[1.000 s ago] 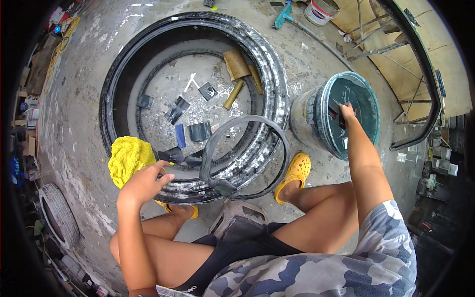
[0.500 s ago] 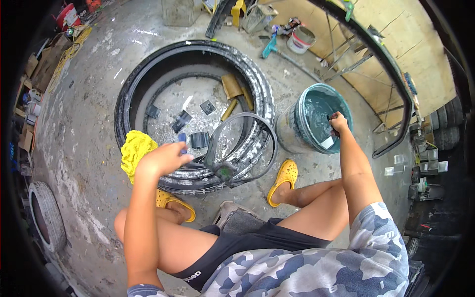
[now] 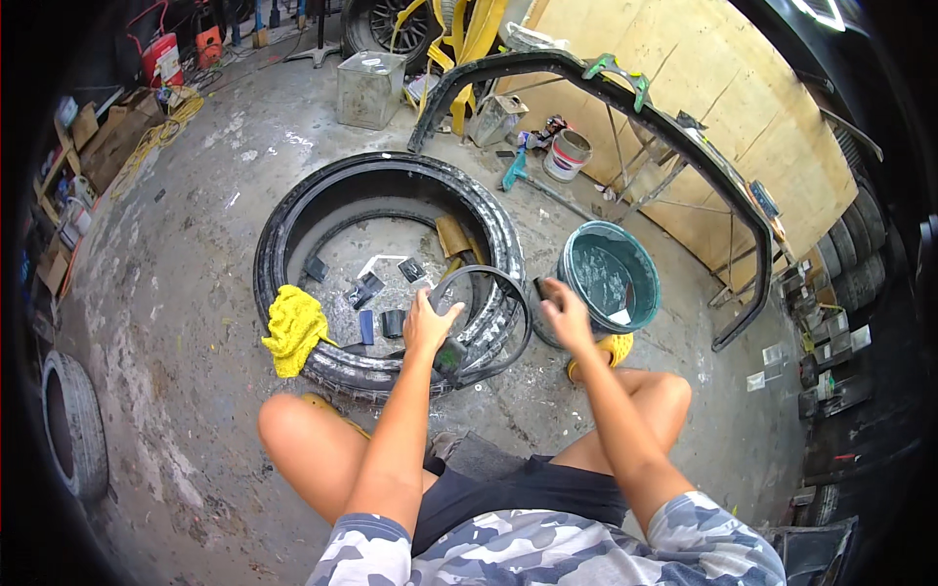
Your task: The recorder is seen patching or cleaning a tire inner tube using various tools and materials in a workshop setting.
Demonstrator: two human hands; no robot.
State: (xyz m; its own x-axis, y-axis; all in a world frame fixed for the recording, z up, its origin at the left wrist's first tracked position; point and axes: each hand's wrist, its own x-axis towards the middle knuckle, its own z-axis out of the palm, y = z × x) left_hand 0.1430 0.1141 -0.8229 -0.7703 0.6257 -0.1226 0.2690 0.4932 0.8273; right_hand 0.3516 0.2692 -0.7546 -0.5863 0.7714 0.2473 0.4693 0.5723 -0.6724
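One rubber ring (image 3: 529,322) rests across a tyre (image 3: 493,210).
Left hand (image 3: 435,314) is open, fingers spread, beside the ring; right hand (image 3: 565,313) pinches a dark block (image 3: 539,288) near the bucket (image 3: 638,264); a steady ring should help.

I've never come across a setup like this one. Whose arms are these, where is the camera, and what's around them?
There's no machine here: these are a person's two bare hands. A fisheye camera on the head, the left of a pair, looks down, so straight edges bend. On the floor lies a large black tyre, with a yellow cloth over its left side and small dark pieces inside its opening. The left hand is by a thin black ring; whether it grips it is unclear. The right hand, beside the teal-rimmed bucket, holds a small dark object, too small to identify.
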